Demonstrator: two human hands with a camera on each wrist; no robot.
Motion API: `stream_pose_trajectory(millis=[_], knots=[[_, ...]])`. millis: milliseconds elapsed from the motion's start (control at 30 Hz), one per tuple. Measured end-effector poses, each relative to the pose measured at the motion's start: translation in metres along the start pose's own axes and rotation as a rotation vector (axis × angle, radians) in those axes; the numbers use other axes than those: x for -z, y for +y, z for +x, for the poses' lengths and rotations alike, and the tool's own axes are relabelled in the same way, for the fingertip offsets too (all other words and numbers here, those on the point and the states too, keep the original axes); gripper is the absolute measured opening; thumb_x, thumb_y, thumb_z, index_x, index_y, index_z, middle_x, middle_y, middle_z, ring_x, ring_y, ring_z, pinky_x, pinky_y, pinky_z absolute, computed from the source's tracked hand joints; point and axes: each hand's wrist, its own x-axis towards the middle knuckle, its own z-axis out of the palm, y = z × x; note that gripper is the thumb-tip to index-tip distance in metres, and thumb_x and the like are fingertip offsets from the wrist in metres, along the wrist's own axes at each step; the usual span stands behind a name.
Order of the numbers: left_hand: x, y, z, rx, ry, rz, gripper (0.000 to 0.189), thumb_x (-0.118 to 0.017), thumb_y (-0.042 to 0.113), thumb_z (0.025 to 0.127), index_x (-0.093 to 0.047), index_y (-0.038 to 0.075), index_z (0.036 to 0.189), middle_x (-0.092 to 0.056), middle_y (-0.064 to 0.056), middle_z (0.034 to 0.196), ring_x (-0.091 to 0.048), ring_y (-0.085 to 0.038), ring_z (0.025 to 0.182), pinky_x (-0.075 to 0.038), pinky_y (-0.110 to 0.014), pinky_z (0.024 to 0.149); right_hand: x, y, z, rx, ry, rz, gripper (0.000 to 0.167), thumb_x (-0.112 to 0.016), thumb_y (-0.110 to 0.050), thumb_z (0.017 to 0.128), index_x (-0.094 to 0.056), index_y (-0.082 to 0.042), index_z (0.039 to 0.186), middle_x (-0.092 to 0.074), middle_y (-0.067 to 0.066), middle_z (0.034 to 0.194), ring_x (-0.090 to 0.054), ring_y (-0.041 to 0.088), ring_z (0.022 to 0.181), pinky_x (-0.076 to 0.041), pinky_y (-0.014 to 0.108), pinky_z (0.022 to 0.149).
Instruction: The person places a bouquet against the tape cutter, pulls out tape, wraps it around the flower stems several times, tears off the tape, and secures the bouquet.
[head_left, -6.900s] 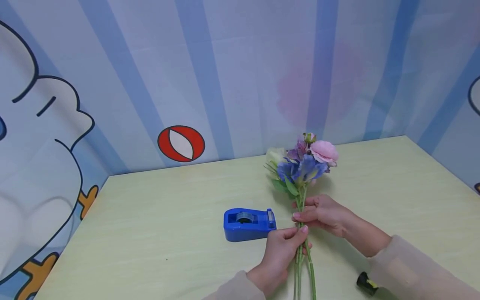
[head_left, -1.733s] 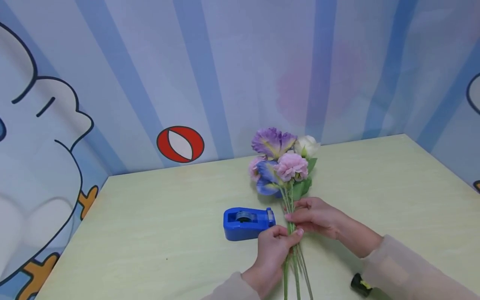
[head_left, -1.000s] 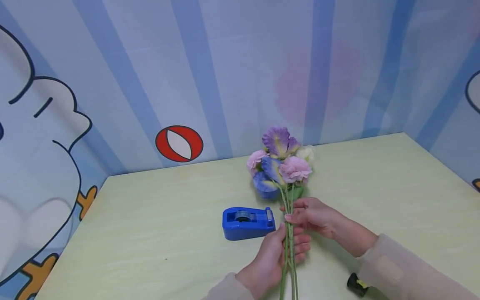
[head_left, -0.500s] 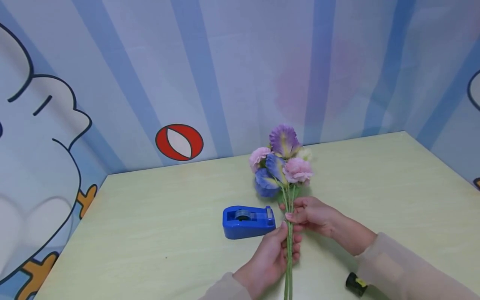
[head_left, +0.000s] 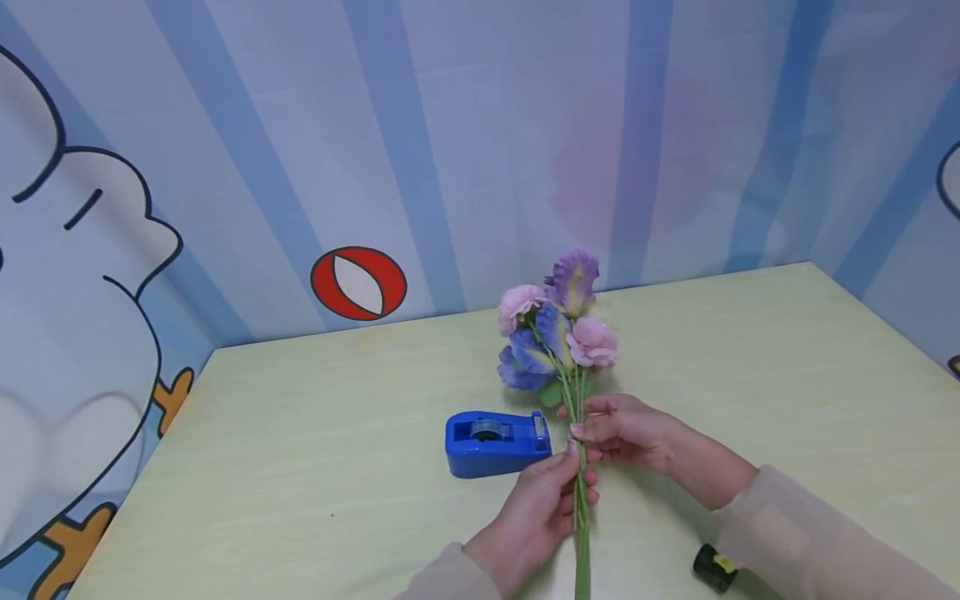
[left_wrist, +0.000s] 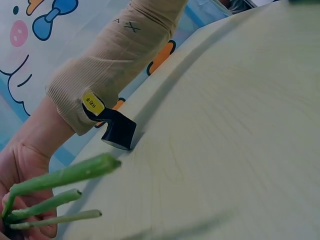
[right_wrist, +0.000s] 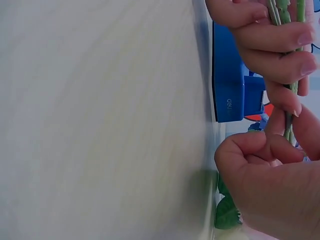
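In the head view, a bunch of artificial flowers (head_left: 555,333) stands over the table, with pink, purple and blue blooms. Its green stems (head_left: 581,533) run down in a tight bundle. My left hand (head_left: 528,517) grips the stems, thumb in front and fingers curled behind, as the right wrist view shows. Just above it, my right hand (head_left: 630,433) pinches the stems below the blooms. Cut stem ends (left_wrist: 65,175) point outward in the left wrist view. Left of the stems, close to both hands, sits a blue tape dispenser (head_left: 495,446) holding a roll of clear tape.
A pale wood-look table (head_left: 337,442) lies beneath the hands. Behind it rises a blue striped backdrop (head_left: 510,167) with cartoon prints. A small black wrist camera (head_left: 714,568) with a yellow label is worn at the right sleeve.
The bunch has been turned, so different blooms face me and the white one is now hidden. Its splayed stems are gathered together. My left fingers opened behind the stems, then curled round them.
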Motion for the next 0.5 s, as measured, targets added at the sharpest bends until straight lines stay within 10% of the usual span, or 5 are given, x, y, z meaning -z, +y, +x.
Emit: stream_pose_trajectory(millis=[500], knots=[[0.0019,0.0039,0.0026,-0.067,0.110,0.104,0.027,-0.063,0.024,0.089,-0.069,0.000,0.098,-0.064,0.003,0.070,-0.058,-0.004,0.057,-0.046,-0.017,0.055,-0.0026,-0.0031,0.0009,-0.020,-0.013,0.070,0.008,-0.058,-0.002,0.086,-0.062,-0.006,0.092,-0.069,0.002,0.080,-0.058,0.007,0.060,-0.051,0.023,0.064]])
